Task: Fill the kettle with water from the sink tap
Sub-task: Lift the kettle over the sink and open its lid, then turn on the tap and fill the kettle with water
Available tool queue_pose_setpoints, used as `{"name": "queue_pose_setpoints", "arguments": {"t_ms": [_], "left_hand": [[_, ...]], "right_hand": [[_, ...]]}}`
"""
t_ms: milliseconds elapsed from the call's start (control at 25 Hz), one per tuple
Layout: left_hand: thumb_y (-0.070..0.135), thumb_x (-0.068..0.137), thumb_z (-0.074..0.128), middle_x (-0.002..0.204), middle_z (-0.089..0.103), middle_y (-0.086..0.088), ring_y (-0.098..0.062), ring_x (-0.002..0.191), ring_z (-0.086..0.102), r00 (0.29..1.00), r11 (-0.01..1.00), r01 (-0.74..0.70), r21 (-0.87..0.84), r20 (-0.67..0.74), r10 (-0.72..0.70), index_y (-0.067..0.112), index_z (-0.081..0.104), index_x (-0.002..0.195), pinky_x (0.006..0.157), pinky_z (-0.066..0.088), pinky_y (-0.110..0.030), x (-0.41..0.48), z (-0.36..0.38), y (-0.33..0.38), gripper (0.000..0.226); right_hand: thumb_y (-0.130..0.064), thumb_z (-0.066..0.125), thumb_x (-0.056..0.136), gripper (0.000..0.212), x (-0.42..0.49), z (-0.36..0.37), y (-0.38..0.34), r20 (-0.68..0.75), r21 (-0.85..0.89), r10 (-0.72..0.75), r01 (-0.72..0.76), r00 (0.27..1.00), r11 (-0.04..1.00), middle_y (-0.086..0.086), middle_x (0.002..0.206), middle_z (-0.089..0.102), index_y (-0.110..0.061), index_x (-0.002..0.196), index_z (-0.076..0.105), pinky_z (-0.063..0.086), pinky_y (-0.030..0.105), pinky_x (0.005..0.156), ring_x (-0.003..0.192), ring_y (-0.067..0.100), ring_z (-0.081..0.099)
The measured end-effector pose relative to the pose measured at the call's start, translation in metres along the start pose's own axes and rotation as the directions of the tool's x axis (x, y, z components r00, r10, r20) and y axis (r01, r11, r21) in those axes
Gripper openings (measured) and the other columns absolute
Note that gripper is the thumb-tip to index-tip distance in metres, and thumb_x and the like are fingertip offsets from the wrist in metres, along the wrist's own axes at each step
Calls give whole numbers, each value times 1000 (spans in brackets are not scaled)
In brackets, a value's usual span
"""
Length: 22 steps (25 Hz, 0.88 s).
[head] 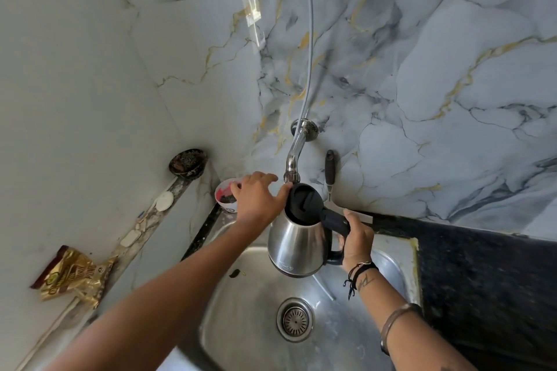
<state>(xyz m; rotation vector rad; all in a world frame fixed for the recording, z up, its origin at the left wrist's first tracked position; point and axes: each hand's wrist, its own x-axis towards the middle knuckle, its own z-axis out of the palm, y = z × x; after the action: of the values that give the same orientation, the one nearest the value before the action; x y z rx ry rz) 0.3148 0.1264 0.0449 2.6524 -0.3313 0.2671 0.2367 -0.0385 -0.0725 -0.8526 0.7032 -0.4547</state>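
A steel kettle (297, 239) with a black lid (303, 200) and black handle hangs over the steel sink (241, 304), held up by my right hand (357, 239), which grips the handle. The lid stands raised just below the chrome tap (294, 156) spout. My left hand (259, 197) reaches past the kettle's left side with fingers spread, its fingertips touching the lid's edge near the tap's outlet. I see no water running from the tap.
A small bowl (226, 196) sits on the ledge behind my left hand, with a dark dish (188, 163) further back. A gold packet (75, 274), soap pieces and a toothbrush lie on the left ledge. A black-handled tool (330, 169) leans on the wall. Dark counter (482, 280) lies right.
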Motion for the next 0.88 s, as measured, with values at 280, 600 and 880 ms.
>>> {"name": "queue_pose_setpoints", "arguments": {"t_ms": [280, 600, 880], "left_hand": [[61, 89, 55, 136, 55, -11, -35, 129, 43, 961, 953, 268, -144, -35, -276, 15, 74, 95, 111, 24, -58, -16, 33, 29, 50], [50, 79, 71, 148, 44, -10, -27, 137, 31, 993, 964, -27, -265, -122, -6, 23, 73, 92, 114, 18, -52, -54, 35, 53, 30], [53, 84, 66, 150, 45, -10, -30, 138, 34, 947, 931, -320, -177, -90, 308, 33, 74, 106, 111, 23, -62, -57, 25, 53, 31]], "right_hand": [[-16, 65, 87, 25, 8, -8, 6, -12, 19, 0, 0, 1000, 1000, -7, 46, 58, -7, 63, 62, 41, 16, 40, 42, 5, 55], [-24, 67, 78, 23, 9, -10, 7, 41, -67, -107, 110, 993, 992, -5, 57, 68, -17, 58, 73, 50, 22, 53, 58, 9, 64], [-28, 65, 75, 21, 9, -16, -2, 15, -76, -102, 103, 995, 992, 7, 62, 60, -14, 60, 68, 44, 27, 56, 61, 16, 55]]}}
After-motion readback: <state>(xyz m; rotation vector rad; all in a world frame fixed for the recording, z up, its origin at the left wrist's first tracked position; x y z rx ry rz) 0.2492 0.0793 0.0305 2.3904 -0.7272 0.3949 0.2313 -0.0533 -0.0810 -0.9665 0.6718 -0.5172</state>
